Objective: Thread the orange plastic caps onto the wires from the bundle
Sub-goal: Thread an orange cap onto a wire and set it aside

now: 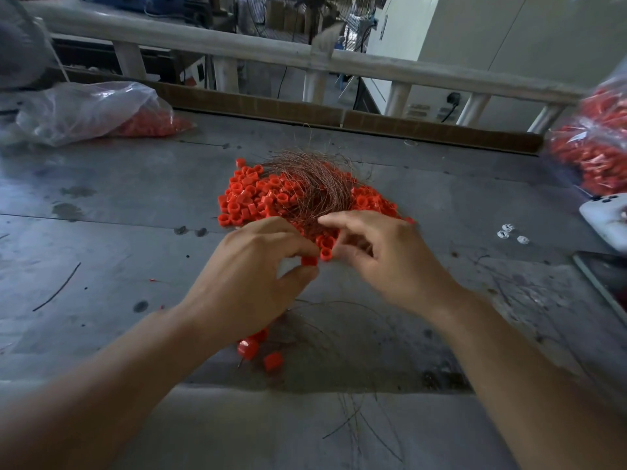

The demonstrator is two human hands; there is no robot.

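Note:
A heap of orange plastic caps lies in the middle of the grey table. A bundle of thin coppery wires fans out over the heap. My left hand pinches one orange cap between thumb and forefinger at the near edge of the heap. My right hand hovers just to the right, fingers curled, fingertips touching the wires at the bundle's near end. Under my left wrist lie a few caps with thin wires curving out beside them.
A clear plastic bag of orange caps lies at the back left. Another full bag stands at the right edge. A white device and a dark tablet lie at the right. A wooden railing borders the far edge.

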